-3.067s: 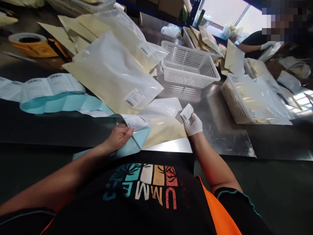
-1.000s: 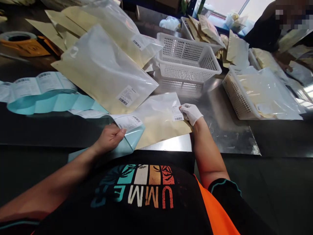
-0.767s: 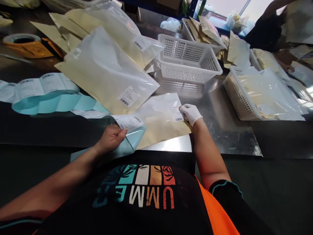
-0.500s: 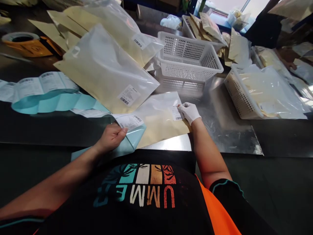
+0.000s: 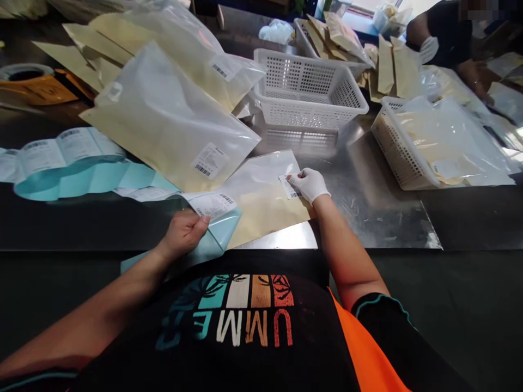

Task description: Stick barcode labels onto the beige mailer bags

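Note:
My left hand point(image 5: 186, 231) is closed on a long strip of printed barcode labels point(image 5: 214, 204) with light-blue backing. The strip folds beneath the hand and trails across the table to the left. My right hand point(image 5: 312, 185) wears a white glove with bare fingertips showing. Its fingers are bunched at the upper right part of a white barcode label point(image 5: 289, 188) and partly cover it. That label lies on a clear plastic bag point(image 5: 265, 201) with yellowish contents, flat at the table's front edge. Another labelled bag point(image 5: 175, 120) overlaps its left side.
A white perforated basket point(image 5: 310, 111) stands beyond the bags. To the right, a second basket point(image 5: 402, 155) holds bagged items. An orange tape dispenser point(image 5: 38, 90) sits at the far left. At the back right, a co-worker's gloved hand point(image 5: 429, 50) is over packages.
My right hand and the label under its fingers have shifted slightly left, and the label is tilted a little more. My left hand keeps its grip. A co-worker's gloved hand has come into view.

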Available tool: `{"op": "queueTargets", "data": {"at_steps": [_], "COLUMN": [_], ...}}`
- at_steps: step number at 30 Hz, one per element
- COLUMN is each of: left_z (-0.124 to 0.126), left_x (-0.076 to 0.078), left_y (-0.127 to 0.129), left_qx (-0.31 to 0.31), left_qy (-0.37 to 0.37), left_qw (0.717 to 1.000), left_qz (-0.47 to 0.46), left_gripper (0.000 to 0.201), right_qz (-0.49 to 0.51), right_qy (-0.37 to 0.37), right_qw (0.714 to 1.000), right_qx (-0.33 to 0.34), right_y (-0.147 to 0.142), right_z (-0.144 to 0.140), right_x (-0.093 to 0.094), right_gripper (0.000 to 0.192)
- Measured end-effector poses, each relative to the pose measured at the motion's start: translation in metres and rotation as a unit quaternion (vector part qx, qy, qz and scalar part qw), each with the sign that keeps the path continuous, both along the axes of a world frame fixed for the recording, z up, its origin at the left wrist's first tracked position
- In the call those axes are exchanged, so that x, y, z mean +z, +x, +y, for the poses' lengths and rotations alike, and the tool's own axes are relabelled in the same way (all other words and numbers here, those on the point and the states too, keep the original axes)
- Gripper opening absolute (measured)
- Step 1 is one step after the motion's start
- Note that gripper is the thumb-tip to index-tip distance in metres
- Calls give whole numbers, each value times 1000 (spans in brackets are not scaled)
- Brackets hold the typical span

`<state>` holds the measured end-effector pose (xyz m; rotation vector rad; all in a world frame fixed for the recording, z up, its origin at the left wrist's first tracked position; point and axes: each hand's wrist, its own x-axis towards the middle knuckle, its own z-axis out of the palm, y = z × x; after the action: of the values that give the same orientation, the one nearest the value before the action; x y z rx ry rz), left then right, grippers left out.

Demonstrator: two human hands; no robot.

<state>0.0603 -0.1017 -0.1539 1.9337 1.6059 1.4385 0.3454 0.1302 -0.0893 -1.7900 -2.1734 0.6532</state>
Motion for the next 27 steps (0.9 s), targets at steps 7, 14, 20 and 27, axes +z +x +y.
{"op": "queueTargets", "data": {"at_steps": [7,14,20,27], "left_z": [1,2,2,2], "left_x": [4,6,5,1], "left_y": [1,3,1,-1], "left_qx": [-22,-15,-17,-20], "left_qy": [48,69,38,17], "left_qw": [999,998,999,1000], "left_qz": [10,5,3,-3], "left_gripper": [48,48,50,50], "right_qz": [-38,-50,-8,-56], "right_qy": [4,1,92,265], "right_qw": [999,999,995,918], "right_qx": [1,-4,-28,290], "right_y": [-3,-4,1,19], "right_z": [-5,-9,-11,-42], "right_x": [8,9,5,5], "right_gripper": [40,40,27,56]}}
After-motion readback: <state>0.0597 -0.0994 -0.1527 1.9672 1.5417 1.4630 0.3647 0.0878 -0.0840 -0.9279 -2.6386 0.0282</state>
